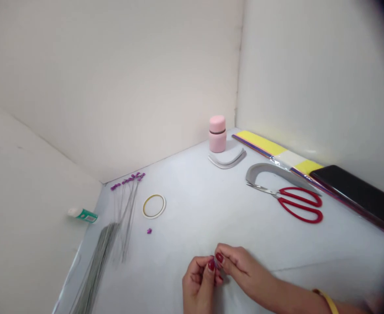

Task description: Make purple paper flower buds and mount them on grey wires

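Pinching something that small is where I'd expect trouble: the left hand (200, 285) and the right hand (241, 268) are both nearly closed, thumb against fingers, meeting over a tiny purplish piece (216, 262). It's mostly hidden, so I can't tell its shape or how firmly each hand has it. A slight slip could send it skittering over the smooth, pale counter (192, 209), and squeezing too hard might crush it if it's as soft as it looks.

Going by the clock from the hands, a loose knobbly purple bit (149, 231) at 10 could get flicked away by a sleeve or forearm. Just beyond it there's a white ring of tape with a yellowish core (154, 206), lying flat. Skinny grey wire stems with crinkly purple heads (133, 178) fan out around 10 to 11 and cross each other, so grabbing one could drag its neighbours along. The dense bundle of straight greenish-grey wires (98, 261) at 9 could snag them too.

That round green-and-white glue stick (83, 215) near 10 sits right by the edge; one nudge might roll it off. Red-looped metal scissors (298, 203) at 2 touch or overlap a curved, flat grey strip (260, 169), so pulling either could shift both.
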Available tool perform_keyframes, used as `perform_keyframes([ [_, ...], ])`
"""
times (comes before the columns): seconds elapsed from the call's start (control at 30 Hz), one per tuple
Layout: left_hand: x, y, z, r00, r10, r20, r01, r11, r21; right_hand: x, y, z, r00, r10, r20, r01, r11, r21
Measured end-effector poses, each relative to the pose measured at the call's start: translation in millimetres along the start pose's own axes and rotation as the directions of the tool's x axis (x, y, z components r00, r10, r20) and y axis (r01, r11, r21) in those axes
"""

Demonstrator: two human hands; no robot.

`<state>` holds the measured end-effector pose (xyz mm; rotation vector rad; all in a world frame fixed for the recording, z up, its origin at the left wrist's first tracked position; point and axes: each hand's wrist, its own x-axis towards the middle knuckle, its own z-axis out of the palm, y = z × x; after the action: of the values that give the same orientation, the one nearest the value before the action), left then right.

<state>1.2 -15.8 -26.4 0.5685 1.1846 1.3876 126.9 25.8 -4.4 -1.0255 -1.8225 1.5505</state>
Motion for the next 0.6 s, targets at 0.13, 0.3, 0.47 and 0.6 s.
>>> perform_keyframes([
  [0.13,-3.1,1.3,0.5,1.000,-0.002,0.012,0.002,1.000,-0.015,-1.1,-0.8,3.9,1.000,-0.017,-0.013,0.016,0.999,-0.051],
  [0.3,-4.0,-1.9,0.3,1.000,0.008,0.005,-0.008,0.999,-0.040,-2.9,-0.2,7.3,0.995,-0.061,-0.078,0.051,0.990,-0.133],
  [0.47,-3.5,-4.2,0.9,1.000,0.013,-0.009,-0.013,0.998,-0.059,-5.1,2.6,8.6,0.985,-0.157,-0.075,0.123,0.932,-0.341],
  [0.6,-3.5,-3.7,2.6,0.999,0.001,-0.035,-0.004,0.998,-0.069,-6.4,2.6,9.0,0.981,-0.191,-0.040,0.158,0.896,-0.415],
])
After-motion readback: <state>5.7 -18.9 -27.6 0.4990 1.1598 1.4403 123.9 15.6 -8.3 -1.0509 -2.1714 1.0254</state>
